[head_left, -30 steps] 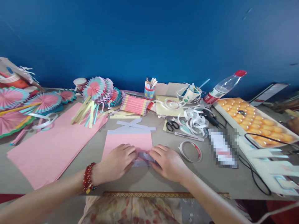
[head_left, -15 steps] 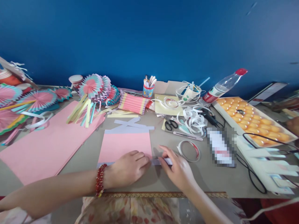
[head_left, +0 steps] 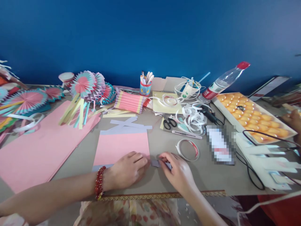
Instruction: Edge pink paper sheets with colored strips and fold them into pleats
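Note:
A pink paper sheet (head_left: 122,145) lies flat in front of me, with lavender bands along its far and near edges. My left hand (head_left: 129,169), fingers curled together, bears down on the sheet's near right corner; its fingertips are hidden. Out past the sheet's right edge sticks the end of a lavender paper strip (head_left: 155,163). My right hand (head_left: 180,172) pinches that end between thumb and fingers. Loose lavender strips (head_left: 127,123) lie crossed just beyond the sheet. A roll of double-sided tape (head_left: 188,150) rests right of my right hand.
Stacked pink paper (head_left: 47,141) and folded paper fans (head_left: 83,84) are at left. Behind are a pleated paper piece (head_left: 129,102) and pen cup (head_left: 145,88). Rightward lie scissors (head_left: 169,123), a cutter (head_left: 187,135), curled white strips (head_left: 194,119), a bottle (head_left: 219,83) and cables (head_left: 251,171).
The view has shifted slightly, so most things sit a little further left. My right hand's fingers have bent in more around the strip's end. My left hand stays on the sheet's corner.

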Demonstrator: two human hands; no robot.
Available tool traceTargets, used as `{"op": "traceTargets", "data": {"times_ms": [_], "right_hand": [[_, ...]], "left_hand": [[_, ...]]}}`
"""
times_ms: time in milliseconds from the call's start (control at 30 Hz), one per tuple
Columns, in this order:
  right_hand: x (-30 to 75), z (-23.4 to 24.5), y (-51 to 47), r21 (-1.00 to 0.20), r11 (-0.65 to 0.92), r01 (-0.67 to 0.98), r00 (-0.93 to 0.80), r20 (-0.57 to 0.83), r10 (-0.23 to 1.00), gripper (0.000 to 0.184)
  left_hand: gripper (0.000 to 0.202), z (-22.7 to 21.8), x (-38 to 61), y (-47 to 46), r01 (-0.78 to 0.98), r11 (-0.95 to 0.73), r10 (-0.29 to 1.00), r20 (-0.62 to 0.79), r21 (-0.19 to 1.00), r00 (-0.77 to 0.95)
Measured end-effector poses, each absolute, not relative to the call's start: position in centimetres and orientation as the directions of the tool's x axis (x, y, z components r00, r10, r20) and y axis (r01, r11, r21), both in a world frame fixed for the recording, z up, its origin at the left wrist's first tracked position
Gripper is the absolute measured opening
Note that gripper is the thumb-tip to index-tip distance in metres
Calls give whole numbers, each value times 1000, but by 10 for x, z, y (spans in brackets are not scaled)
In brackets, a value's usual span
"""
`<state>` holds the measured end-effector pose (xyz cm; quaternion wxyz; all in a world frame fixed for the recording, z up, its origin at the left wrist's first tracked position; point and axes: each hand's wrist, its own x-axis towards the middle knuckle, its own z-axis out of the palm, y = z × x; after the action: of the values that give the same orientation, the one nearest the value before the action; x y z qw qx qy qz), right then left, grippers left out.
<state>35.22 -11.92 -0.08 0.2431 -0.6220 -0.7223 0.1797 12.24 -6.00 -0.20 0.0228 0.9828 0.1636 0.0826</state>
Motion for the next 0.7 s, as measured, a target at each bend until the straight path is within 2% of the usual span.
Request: {"op": "traceTargets", "data": {"times_ms": [200, 567, 700], "right_hand": [[350, 6, -122, -546, 169, 821, -141, 93, 986, 13], [355, 3, -134, -491, 160, 856, -120, 111, 986, 13], [368, 2, -140, -505, 149, 850, -89, 141, 986, 10]], "left_hand": [[33, -2, 123, -61, 321, -942, 333, 145, 101, 932], [29, -3, 119, -61, 346, -915, 379, 146, 208, 914], [27, -3, 116, -60, 320, -925, 353, 155, 202, 923]]}}
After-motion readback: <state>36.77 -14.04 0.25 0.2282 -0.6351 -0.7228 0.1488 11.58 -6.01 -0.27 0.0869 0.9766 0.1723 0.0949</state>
